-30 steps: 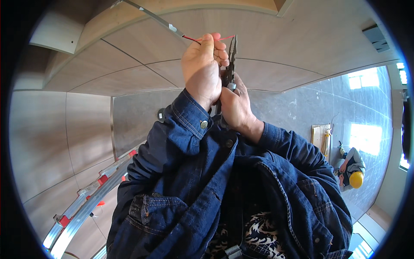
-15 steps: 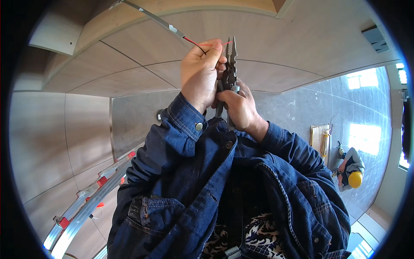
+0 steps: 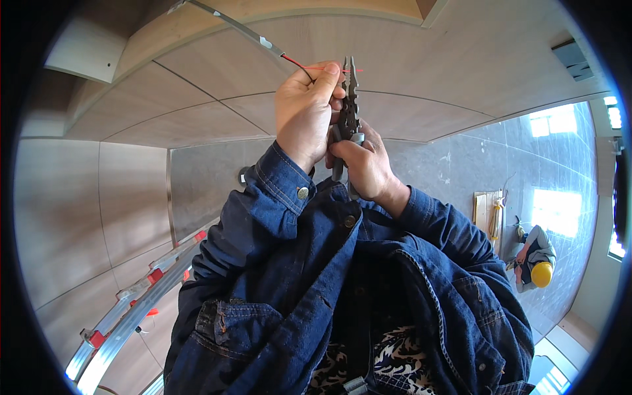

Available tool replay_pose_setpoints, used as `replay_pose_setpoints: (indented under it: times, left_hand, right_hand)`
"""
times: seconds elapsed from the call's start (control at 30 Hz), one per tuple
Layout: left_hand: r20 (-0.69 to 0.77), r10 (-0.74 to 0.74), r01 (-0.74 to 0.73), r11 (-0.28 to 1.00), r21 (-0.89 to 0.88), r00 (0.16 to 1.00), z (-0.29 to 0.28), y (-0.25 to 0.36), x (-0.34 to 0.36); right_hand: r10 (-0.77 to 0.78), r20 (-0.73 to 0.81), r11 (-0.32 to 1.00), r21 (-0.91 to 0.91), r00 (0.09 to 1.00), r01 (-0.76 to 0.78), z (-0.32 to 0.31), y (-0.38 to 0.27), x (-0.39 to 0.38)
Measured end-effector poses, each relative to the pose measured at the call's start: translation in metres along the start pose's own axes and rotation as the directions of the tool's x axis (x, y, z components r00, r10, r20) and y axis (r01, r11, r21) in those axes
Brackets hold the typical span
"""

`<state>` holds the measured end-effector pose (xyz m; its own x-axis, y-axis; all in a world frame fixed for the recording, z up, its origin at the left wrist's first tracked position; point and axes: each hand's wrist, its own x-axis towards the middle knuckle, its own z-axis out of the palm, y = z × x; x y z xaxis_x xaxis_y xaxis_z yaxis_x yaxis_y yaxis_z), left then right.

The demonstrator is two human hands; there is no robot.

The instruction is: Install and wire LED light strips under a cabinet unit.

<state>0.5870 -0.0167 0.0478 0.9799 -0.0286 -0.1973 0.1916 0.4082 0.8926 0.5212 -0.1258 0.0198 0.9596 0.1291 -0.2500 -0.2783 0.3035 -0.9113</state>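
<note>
My left hand (image 3: 305, 115) is closed, pinching a thin red wire (image 3: 315, 68) between thumb and forefinger. A black wire (image 3: 307, 75) runs beside it, and both come out of the end of a slim metal strip (image 3: 247, 31) at the upper left. Wrapped round the grey handles of dark wire-stripper pliers (image 3: 349, 108), my right hand (image 3: 368, 163) holds them with the jaws pointing up. The red wire crosses the toothed jaws near their tips, and its end sticks out just past them. My left fingers partly hide the pliers' left side.
Wood-toned panels (image 3: 421, 59) lie just beyond my hands. A metal ladder (image 3: 141, 306) with red fittings leans at lower left. On the grey tiled floor (image 3: 454, 158) at right, a person in a yellow helmet (image 3: 542, 274) crouches by some boards (image 3: 484, 209).
The pliers' jaws have shifted slightly left along the red wire and drawn a little closer together. More of the wire's end now shows past them. My left hand has hardly moved.
</note>
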Motion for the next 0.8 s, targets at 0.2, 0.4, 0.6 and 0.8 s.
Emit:
replay_pose_setpoints:
  times: [0.2, 0.4, 0.6, 0.8]
  left_hand:
    - [0.01, 0.008, -0.008, 1.0, 0.0, 1.0, -0.0012, 0.0, 0.0003]
    - [0.001, 0.001, -0.001, 1.0, 0.003, 1.0, 0.0009, 0.0012, 0.0004]
    - [0.005, 0.005, -0.005, 1.0, -0.012, 1.0, 0.0002, 0.0006, 0.0003]
    - [-0.004, 0.009, -0.009, 1.0, -0.006, 1.0, 0.0039, 0.003, -0.0016]
  right_hand:
    - [-0.008, -0.022, 1.0, -0.029, 1.0, 0.007, 0.003, -0.0029, -0.0016]
    - [-0.009, -0.021, 1.0, -0.028, 1.0, 0.009, 0.0004, 0.0009, 0.0007]
    - [-0.015, -0.018, 0.999, -0.035, 1.0, 0.014, 0.0006, -0.0008, 0.0004]
    - [-0.01, -0.035, 1.0, 0.019, 0.999, 0.011, 0.0006, 0.0042, 0.0018]
